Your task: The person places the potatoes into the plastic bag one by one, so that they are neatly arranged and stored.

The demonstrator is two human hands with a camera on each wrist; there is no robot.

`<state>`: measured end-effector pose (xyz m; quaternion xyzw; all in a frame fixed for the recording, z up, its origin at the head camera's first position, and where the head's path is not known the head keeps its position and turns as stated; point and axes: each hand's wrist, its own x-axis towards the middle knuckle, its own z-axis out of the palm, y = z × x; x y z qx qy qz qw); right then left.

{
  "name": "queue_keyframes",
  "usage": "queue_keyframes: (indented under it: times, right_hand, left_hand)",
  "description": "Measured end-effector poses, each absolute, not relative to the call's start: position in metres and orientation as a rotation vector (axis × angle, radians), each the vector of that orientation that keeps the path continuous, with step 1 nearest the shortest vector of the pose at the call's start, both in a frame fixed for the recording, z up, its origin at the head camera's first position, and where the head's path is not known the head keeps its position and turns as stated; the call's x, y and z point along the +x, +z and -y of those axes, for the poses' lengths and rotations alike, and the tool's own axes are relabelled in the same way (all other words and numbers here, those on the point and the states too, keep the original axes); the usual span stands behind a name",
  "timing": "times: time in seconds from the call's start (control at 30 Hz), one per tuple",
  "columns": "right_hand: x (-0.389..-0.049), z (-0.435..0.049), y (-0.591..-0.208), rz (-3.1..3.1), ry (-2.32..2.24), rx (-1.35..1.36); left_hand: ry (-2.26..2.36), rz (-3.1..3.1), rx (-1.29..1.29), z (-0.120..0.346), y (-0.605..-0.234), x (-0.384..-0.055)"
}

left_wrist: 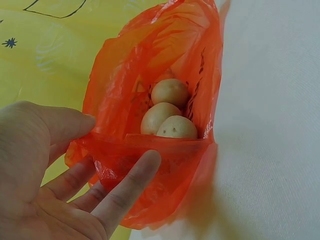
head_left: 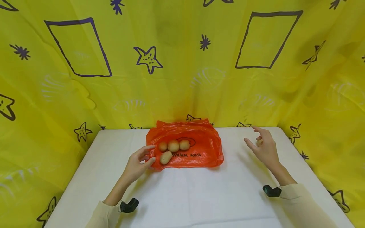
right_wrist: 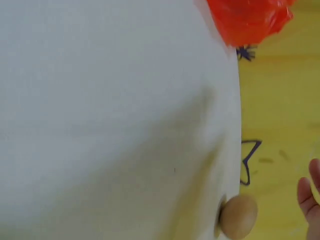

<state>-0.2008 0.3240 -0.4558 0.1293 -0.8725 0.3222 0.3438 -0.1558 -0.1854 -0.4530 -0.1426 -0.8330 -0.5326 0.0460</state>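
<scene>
Several tan potatoes [head_left: 166,157] lie in a red plastic bag [head_left: 206,145], which rests on its side with its mouth spread. My left hand [head_left: 137,164] is at the bag's left edge, its thumb and fingers apart and touching the plastic. Seen from the left wrist, one straight finger lies in front of the bag's rim [left_wrist: 172,142], and some fingertips are hidden there. Off to the right, my right hand [head_left: 264,148] hovers with thumb and index spread, holding nothing. Beyond it sits a single potato [right_wrist: 239,216], partly covered by the hand in the head view.
A white-covered table [head_left: 199,196] carries everything. Yellow curtains [head_left: 182,95] with starfish drawings enclose its back and sides. A dark device [head_left: 129,205] is strapped at the left wrist, another dark device [head_left: 272,191] at the right.
</scene>
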Motion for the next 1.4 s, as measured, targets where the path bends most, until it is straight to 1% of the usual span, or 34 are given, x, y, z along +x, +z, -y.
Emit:
queue_keyframes:
  times: [0.33,0.67,1.03,1.4]
  right_hand:
    - [-0.199,-0.363,-0.462,2.595,0.961,0.055]
    - [-0.202,-0.378,-0.468,2.700,1.027,-0.088]
    - [-0.200,-0.389,-0.476,2.777,1.067,-0.199]
    - [-0.200,-0.389,-0.481,2.773,1.051,-0.220]
  left_hand:
    - [-1.634,2.544,-0.423,0.186,-0.452,-0.155]
    - [-1.638,2.542,-0.434,0.185,-0.452,-0.155]
    - [-1.626,2.548,-0.429,0.186,-0.454,-0.155]
    - [-1.678,2.521,-0.437,0.186,-0.454,-0.155]
